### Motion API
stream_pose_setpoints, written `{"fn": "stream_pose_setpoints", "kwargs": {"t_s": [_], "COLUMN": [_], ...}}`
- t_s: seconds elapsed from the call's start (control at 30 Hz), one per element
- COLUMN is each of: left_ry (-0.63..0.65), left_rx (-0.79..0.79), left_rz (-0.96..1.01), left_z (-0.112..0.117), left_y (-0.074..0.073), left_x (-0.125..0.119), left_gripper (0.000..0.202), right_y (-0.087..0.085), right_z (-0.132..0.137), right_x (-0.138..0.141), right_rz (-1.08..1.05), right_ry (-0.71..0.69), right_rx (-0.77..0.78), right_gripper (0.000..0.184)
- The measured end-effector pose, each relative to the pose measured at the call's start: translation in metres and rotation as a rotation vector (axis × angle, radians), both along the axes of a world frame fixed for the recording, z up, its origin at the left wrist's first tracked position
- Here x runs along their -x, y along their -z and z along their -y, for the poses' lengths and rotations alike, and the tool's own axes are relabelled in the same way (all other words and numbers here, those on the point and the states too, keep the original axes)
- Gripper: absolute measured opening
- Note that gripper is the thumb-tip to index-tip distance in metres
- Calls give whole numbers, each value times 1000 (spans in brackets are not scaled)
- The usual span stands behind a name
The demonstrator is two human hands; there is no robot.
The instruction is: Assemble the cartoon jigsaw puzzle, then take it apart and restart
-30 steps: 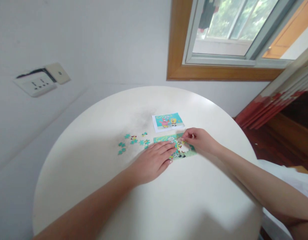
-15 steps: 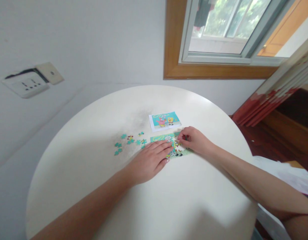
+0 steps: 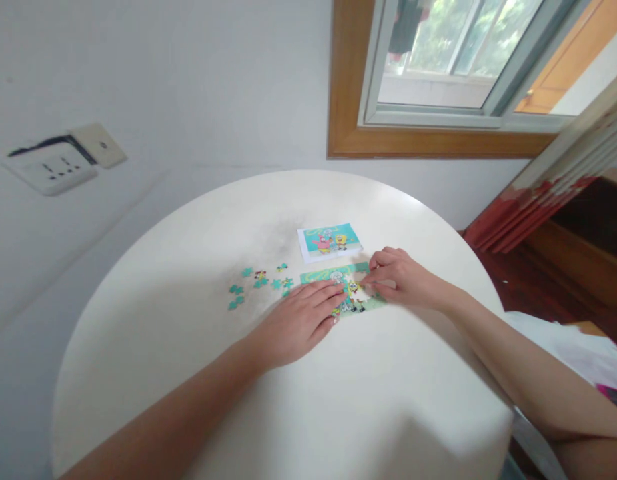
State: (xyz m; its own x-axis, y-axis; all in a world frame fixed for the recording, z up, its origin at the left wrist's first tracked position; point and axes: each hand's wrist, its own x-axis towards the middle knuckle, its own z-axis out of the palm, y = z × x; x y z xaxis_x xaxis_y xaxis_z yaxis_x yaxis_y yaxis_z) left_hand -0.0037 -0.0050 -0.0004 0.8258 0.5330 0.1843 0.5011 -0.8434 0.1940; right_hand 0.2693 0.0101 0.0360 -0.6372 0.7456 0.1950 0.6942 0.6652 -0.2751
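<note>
A small cartoon jigsaw puzzle [image 3: 357, 298] lies partly assembled near the middle of the round white table [image 3: 188, 347]. My left hand [image 3: 298, 323] rests flat on the puzzle's left part, fingers stretched out and open. My right hand [image 3: 401, 277] sits on the puzzle's right edge with its fingertips pressed down on the pieces; whether it holds a piece I cannot make out. Several loose teal puzzle pieces [image 3: 258, 283] lie scattered just left of the puzzle. A printed reference picture [image 3: 329, 241] lies flat behind the puzzle.
The table stands against a white wall with a loose power socket [image 3: 51, 172] at the left. A wood-framed window [image 3: 438, 80] is behind the table. A red and white curtain [image 3: 548, 200] and dark wooden floor are at the right.
The view shifted slightly left. My right hand moved a little to the right along the puzzle and its fingers flattened out. My left hand stayed in place.
</note>
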Motion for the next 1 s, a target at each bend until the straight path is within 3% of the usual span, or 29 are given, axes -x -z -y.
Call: {"fn": "stream_pose_setpoints", "kwargs": {"t_s": [0.43, 1.0], "left_ry": [-2, 7], "left_rx": [6, -13], "left_rz": [-6, 5], "left_z": [0, 0], "left_y": [-1, -2], "left_x": [-1, -1], "left_gripper": [41, 38], "right_y": [0, 9], "right_z": [-1, -4], "right_x": [-5, 4], "right_rz": [53, 80], "right_ry": [40, 87], "right_rx": [-36, -23], "right_gripper": [27, 19]}}
